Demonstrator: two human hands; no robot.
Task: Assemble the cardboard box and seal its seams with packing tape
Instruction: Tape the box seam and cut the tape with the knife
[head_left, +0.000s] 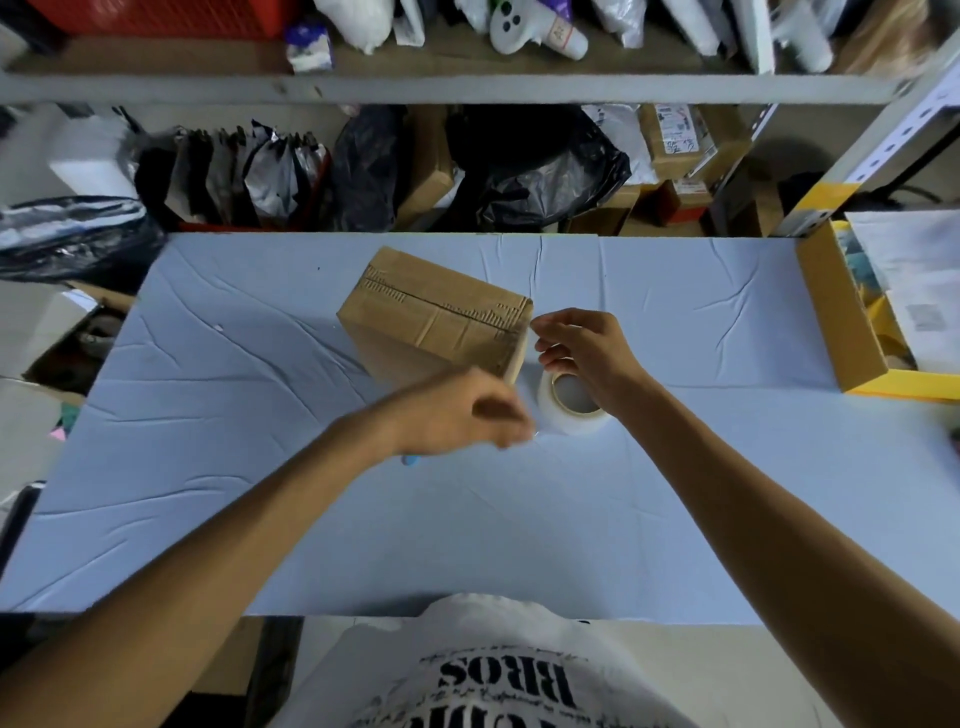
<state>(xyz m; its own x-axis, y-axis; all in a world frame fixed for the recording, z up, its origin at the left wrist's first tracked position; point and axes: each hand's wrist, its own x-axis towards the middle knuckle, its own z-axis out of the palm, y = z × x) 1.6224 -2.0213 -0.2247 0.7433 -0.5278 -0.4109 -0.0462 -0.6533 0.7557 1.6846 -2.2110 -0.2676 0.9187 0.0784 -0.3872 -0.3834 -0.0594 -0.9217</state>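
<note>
On the pale blue desk, towards the far middle, the cardboard box stands folded into shape, flaps closed. Its centre seam looks scuffed, with torn patches where older tape came away (clearly a reused box); whether fresh tape covers it I cannot tell, so sealing seems underway at best. The right hand has its grip closed on the tape roll just right of the box. The left hand, blurred, pinches together, probably on the tape's free end.
</note>
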